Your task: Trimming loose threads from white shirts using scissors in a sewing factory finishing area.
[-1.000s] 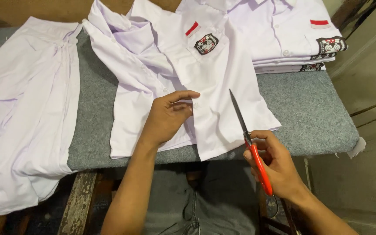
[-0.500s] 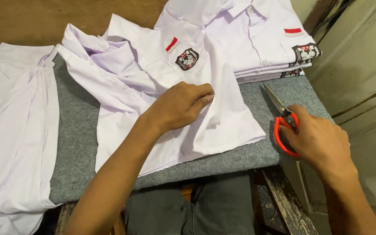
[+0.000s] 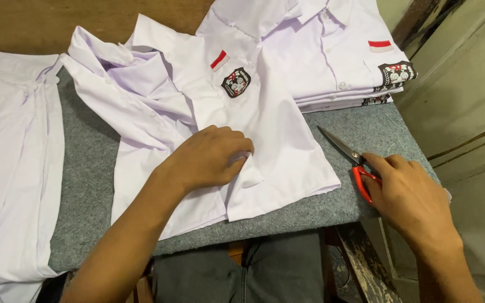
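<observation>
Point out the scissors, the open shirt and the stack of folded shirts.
scissors (image 3: 350, 154): head view, on the pivot screw.
open shirt (image 3: 279, 140): head view, on the front panel below the badge.
stack of folded shirts (image 3: 338, 53): head view, on the top shirt's front.

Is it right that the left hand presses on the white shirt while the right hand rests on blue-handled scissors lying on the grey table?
Not quite: in the head view the scissors have red handles, not blue. The left hand presses on the shirt, and the right hand rests on them on the table.

Cloth, felt, steel and plastic
Smooth white cotton shirt (image 3: 265, 134) on rough grey felt table cover (image 3: 88, 185); scissors (image 3: 350, 160) have shiny metal blades, glossy red plastic handles
</observation>
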